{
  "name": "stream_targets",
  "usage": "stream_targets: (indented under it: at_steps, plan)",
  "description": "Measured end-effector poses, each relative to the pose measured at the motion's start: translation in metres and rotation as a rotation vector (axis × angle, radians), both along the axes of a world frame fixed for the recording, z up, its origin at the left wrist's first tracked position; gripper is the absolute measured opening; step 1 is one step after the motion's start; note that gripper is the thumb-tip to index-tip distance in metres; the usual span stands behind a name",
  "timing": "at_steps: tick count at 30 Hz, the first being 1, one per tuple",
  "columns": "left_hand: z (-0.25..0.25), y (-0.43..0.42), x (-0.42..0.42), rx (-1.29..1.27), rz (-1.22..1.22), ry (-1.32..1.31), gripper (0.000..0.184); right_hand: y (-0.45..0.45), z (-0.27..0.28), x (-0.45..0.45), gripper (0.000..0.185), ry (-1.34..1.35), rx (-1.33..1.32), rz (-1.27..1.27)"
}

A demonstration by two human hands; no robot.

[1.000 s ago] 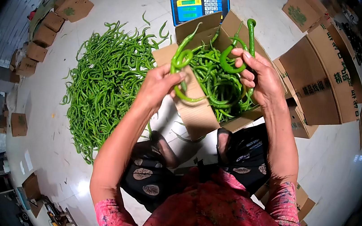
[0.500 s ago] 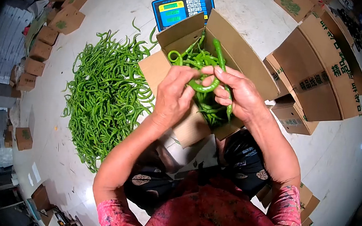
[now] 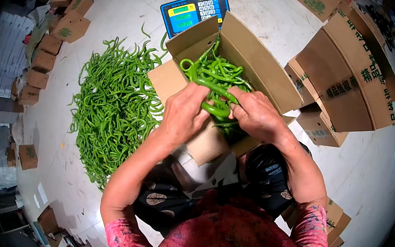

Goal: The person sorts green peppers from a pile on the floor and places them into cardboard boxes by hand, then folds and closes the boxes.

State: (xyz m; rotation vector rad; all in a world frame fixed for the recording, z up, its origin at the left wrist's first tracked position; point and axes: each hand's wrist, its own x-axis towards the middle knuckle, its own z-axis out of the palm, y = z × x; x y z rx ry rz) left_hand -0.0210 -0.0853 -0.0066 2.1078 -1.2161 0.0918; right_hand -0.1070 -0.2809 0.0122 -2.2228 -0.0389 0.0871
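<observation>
Both hands are over an open cardboard box (image 3: 260,57) that holds many long green peppers (image 3: 221,69). My left hand (image 3: 185,112) is closed on green peppers at the box's near left side, one with a curled end sticking up above the fingers. At the right, my right hand (image 3: 256,112) is closed, its fingertips at the end of a thick green pepper (image 3: 215,88) that spans the gap between the hands. A curved pepper (image 3: 216,110) lies just below it, between both hands. The fingertips are partly hidden.
A big heap of green peppers (image 3: 115,113) lies on the floor to the left. Behind the box is a blue scale display (image 3: 194,12). Large cartons (image 3: 346,77) stand at the right, and smaller boxes (image 3: 71,26) line the far left.
My right hand has moved left and down, nearer my left hand. The thick pepper that stood upright in it now lies across between the hands. The view has shifted slightly.
</observation>
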Motion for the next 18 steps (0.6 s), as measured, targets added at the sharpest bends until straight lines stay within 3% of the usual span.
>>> stream_targets:
  at_steps: [3,6,9,11,13,15,18]
  plan:
    - [0.001,-0.006,-0.001,-0.076,0.036,-0.094,0.044,-0.002,0.0,0.0,0.021,0.021,-0.073,-0.039]
    - [0.014,-0.012,-0.001,-0.039,0.049,-0.069,0.034,-0.003,0.008,0.003,0.025,0.099,-0.184,0.093]
    - [0.011,-0.014,0.014,0.087,-0.011,-0.031,0.033,-0.004,-0.002,0.0,0.031,-0.052,-0.214,0.074]
    - [0.017,-0.02,0.026,0.244,0.047,0.019,0.029,0.0,0.008,-0.002,0.03,-0.262,-0.272,-0.095]
    - [0.007,-0.025,0.051,0.34,0.065,-0.024,0.031,0.007,0.02,0.0,0.033,-0.374,-0.261,-0.248]
    - [-0.015,-0.022,0.08,0.229,0.095,-0.01,0.039,0.007,0.02,0.003,0.035,-0.487,-0.277,-0.289]
    - [-0.022,0.007,0.104,0.144,0.251,-0.069,0.05,0.017,0.022,0.004,0.032,-0.378,-0.154,-0.253]
